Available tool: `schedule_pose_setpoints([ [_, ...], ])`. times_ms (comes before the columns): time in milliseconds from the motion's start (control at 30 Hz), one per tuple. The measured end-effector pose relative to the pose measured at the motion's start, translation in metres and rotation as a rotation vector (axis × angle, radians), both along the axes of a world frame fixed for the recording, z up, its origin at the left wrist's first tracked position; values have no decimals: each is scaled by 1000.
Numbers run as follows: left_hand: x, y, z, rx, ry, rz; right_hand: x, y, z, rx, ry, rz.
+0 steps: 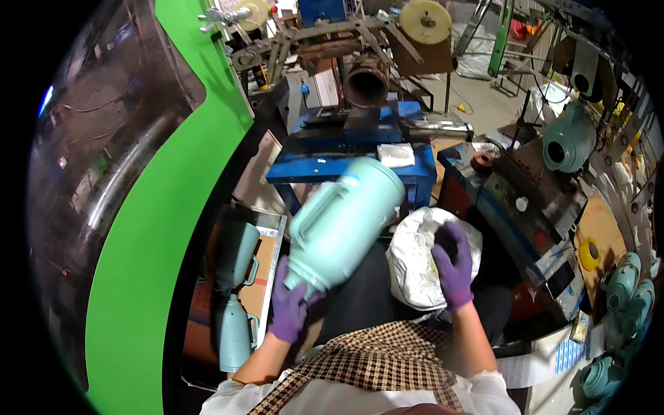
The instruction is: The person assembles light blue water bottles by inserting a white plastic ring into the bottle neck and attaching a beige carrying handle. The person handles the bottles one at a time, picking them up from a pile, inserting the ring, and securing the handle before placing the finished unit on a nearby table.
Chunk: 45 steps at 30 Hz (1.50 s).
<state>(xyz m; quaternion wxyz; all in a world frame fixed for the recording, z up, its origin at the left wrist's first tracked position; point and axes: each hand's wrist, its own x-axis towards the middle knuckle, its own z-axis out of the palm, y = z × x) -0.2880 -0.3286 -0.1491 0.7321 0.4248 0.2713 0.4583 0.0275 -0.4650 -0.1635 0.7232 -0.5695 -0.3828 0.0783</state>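
Note:
A pale green thermos flask shell (pixel 351 225) with a side handle is tilted in front of me, its narrow neck toward the lower left and its wide end toward the upper right. My left hand (pixel 287 309), in a purple glove, is closed round the neck. Over a white sack (pixel 409 273) at my lap hovers my right hand (pixel 455 270), also gloved in purple. Its thumb and fingers are apart, and I see nothing between them. The inside of the sack is partly hidden by that hand.
Ahead stands a blue metal bench (pixel 311 166) with a white packet (pixel 395 155) on it. A curved green machine panel (pixel 145 263) rises at left. Two flask shells (pixel 237 332) lie in a box beside it. More green shells (pixel 624 287) lie at right, near a yellow tape roll (pixel 589 254).

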Motion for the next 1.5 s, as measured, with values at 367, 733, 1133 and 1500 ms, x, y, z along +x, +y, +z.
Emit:
schedule_pose_setpoints([
  [367, 261, 186, 123, 1578, 883, 361, -46, -73, -52, -190, 209, -11],
  [733, 362, 285, 167, 1920, 1562, 125, -19, -101, -22, -307, -260, -204],
  [1133, 295, 33, 98, 2222, 419, -236, 303, -123, 113, -444, -1416, -1142],
  [1500, 239, -28, 123, 1791, -372, -207, -50, -87, 139, -358, -1083, -582],
])
